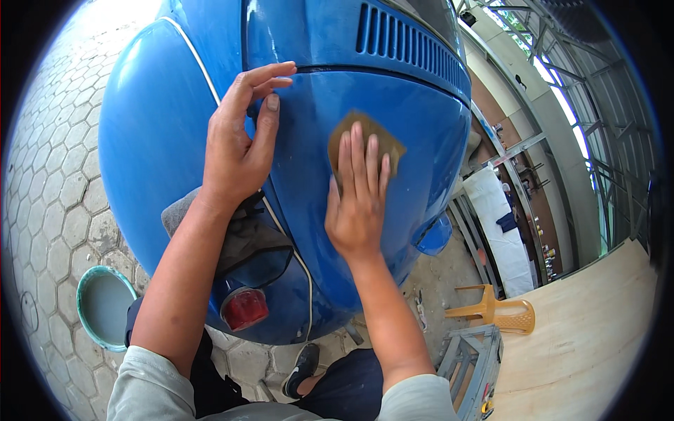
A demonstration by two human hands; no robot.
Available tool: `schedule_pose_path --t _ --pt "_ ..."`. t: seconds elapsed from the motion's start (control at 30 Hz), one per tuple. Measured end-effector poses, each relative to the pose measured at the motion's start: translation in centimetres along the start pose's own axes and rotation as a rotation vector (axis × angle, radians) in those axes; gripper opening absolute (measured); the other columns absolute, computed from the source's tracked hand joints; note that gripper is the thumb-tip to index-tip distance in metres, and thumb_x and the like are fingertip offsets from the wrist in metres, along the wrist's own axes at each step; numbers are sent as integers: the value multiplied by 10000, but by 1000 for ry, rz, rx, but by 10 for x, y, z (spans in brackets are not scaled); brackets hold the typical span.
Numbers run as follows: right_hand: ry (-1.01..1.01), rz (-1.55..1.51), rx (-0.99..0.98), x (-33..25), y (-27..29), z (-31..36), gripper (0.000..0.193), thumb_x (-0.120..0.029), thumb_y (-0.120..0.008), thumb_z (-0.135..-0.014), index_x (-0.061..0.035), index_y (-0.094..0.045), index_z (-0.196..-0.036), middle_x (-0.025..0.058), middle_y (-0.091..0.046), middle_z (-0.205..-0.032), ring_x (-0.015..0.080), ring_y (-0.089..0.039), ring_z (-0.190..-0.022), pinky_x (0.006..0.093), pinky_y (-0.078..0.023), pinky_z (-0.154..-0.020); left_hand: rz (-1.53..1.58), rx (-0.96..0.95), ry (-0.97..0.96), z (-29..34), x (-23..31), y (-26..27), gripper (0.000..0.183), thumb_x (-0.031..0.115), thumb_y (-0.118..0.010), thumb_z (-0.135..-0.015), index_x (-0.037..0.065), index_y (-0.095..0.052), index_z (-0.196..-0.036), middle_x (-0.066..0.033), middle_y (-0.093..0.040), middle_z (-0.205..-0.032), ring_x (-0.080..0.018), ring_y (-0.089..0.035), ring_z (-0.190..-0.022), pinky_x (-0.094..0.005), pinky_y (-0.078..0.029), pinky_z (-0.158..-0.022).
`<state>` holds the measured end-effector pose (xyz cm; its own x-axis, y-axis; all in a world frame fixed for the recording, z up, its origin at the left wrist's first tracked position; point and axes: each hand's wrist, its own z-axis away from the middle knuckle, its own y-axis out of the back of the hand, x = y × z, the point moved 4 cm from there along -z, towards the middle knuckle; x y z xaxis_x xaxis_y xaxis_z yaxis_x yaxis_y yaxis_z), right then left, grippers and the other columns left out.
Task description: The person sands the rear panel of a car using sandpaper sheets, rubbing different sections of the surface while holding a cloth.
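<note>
Across the glossy blue metal car panel (pixel 421 168), the right hand (pixel 359 195) presses a brown squarish sheet (pixel 390 146)!
Its grip lies flat, unclamped, likely spreading pressure evenly; the left hand (pixel 235 147) curves, grip apart, holding nothing, perhaps for balance.

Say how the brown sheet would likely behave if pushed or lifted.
The brown sheet is probably light, looking thin. It likely flexes, since it lies against the curved blue panel. It may slide easily, given the panel's gloss.
</note>
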<state>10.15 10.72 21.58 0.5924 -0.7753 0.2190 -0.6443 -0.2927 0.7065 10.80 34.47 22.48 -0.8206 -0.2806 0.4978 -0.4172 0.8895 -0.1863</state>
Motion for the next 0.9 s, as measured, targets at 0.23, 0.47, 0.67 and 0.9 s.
schedule_pose_path --t 0.23,0.47,0.67,0.9 --pt "12 -14 -125 9 -2 53 817 -76 -615 -1115 -43 -405 -1904 214 -402 -1969 481 -292 -1847 658 -150 -1499 115 50 66 -4 -1 -5 345 63 -559 -1285 -1 -684 -1600 -175 -808 -1504 -271 -797 -1393 -423 -603 -1206" --pt "167 40 84 -17 -7 -85 895 -103 -709 -1047 -18 -416 -1888 174 -411 -1970 444 -339 -1832 659 -230 -1482 181 71 74 -5 -9 0 360 62 -544 -1288 -8 -671 -1617 -179 -794 -1512 -274 -800 -1365 -408 -604 -1197" --pt "34 -18 -157 -12 -7 39 897 -82 -670 -1039 -24 -407 -1895 159 -403 -1979 423 -312 -1849 649 -186 -1500 158 113 70 -2 -6 3 343 8 -556 -1254 -7 -695 -1567 -180 -843 -1418 -273 -841 -1290 -398 -640 -1080" --pt "86 -5 -166 -7 -3 21 897 -102 -673 -1064 -42 -383 -1911 150 -388 -1987 415 -302 -1854 643 -179 -1501 193 94 95 -2 -6 2 361 74 -535 -1290 -2 -670 -1617 -177 -799 -1482 -255 -805 -1320 -423 -625 -1168"
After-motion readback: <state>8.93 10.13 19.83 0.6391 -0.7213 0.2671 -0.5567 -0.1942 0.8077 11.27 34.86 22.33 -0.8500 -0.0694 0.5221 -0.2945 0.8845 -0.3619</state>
